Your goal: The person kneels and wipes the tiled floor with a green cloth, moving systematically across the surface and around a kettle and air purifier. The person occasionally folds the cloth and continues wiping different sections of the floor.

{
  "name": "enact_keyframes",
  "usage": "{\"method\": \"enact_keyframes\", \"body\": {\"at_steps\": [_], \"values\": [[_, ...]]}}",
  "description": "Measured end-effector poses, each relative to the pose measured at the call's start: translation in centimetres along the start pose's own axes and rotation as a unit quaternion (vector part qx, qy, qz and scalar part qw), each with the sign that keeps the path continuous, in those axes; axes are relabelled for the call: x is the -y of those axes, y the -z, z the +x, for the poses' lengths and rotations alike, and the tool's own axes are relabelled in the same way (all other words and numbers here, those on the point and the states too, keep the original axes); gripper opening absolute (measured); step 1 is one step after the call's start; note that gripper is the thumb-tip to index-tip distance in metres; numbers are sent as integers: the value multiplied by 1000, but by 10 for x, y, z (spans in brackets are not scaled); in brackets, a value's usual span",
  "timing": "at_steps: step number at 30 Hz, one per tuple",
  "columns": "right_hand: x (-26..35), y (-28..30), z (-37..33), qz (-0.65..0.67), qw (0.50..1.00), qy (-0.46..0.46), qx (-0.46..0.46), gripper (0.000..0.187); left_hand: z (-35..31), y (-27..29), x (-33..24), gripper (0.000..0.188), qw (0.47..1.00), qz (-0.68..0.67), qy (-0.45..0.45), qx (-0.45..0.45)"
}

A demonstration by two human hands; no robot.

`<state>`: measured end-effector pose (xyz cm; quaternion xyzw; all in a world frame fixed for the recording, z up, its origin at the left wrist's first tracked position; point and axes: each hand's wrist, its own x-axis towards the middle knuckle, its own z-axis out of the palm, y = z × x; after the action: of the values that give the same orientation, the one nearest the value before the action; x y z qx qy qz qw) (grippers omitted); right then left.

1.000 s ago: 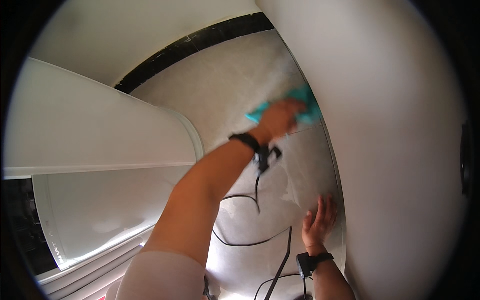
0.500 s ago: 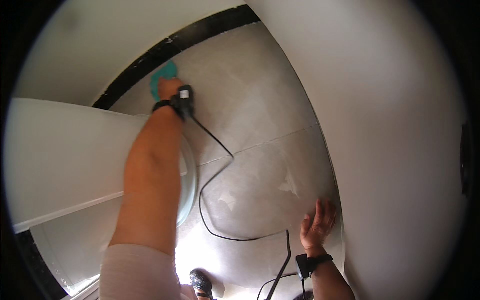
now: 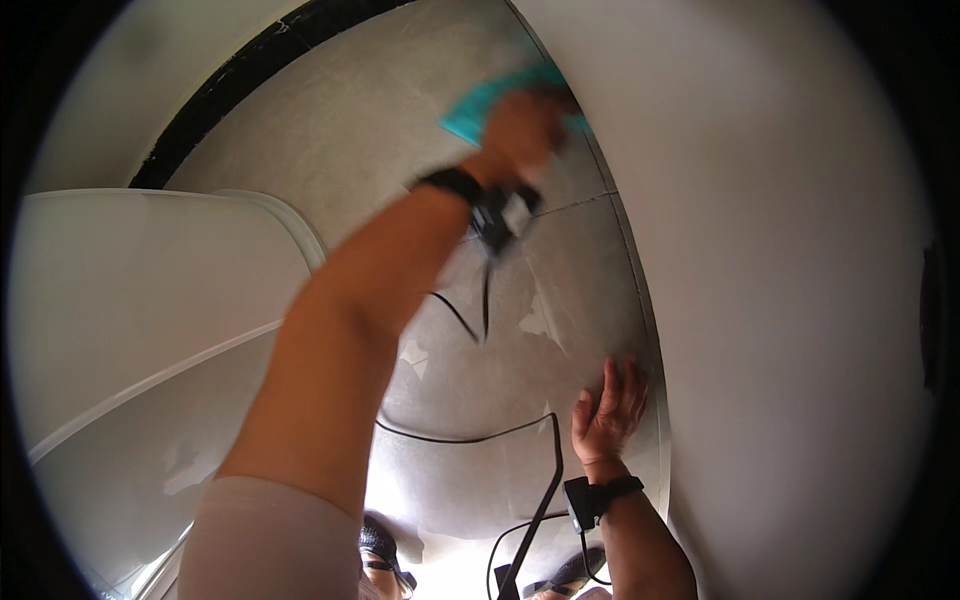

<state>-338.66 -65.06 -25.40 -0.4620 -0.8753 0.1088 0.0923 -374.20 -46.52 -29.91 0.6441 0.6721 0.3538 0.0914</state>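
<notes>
My left hand [image 3: 525, 130], blurred by motion, presses a teal cloth [image 3: 470, 112] onto the grey tiled floor [image 3: 330, 120] close to the foot of the white surface on the right. The cloth spreads out around the hand, whose fingers partly hide it. Lower down, my right hand [image 3: 610, 415] lies flat on the floor with fingers apart, holding nothing, beside that same edge. Each wrist wears a black strap with a small black box, one on the left wrist [image 3: 505, 215] and one on the right wrist [image 3: 580, 502].
A black cable [image 3: 470, 438] loops over the floor between my arms. On the left stands a smooth white fixture [image 3: 160, 250] with a rounded rim. A black skirting strip [image 3: 230, 85] curves along the far wall. Wet-looking patches [image 3: 538, 318] show on the tiles, and my shoes [image 3: 378, 540] are at the bottom.
My left hand has swept the cloth from beside the black skirting at far left across to the right-hand edge. My right hand stays flat on the floor. The whole view has shifted somewhat.
</notes>
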Motion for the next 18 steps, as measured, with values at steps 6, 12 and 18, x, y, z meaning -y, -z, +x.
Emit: {"method": "enact_keyframes", "body": {"at_steps": [6, 12, 18], "values": [[0, -1, -1, -7, 1000, -3, -11, 53, -100, -35, -166, 25, 971, -19, -220, 89], [3, 6, 4, 17, 1000, 0, -23, 53, -84, 31, -113, 39, 993, -56, -59, -87], [6, 10, 3, 3, 1000, -2, -23, 53, -33, 67, -25, 41, 973, 101, 146, -150]]}}
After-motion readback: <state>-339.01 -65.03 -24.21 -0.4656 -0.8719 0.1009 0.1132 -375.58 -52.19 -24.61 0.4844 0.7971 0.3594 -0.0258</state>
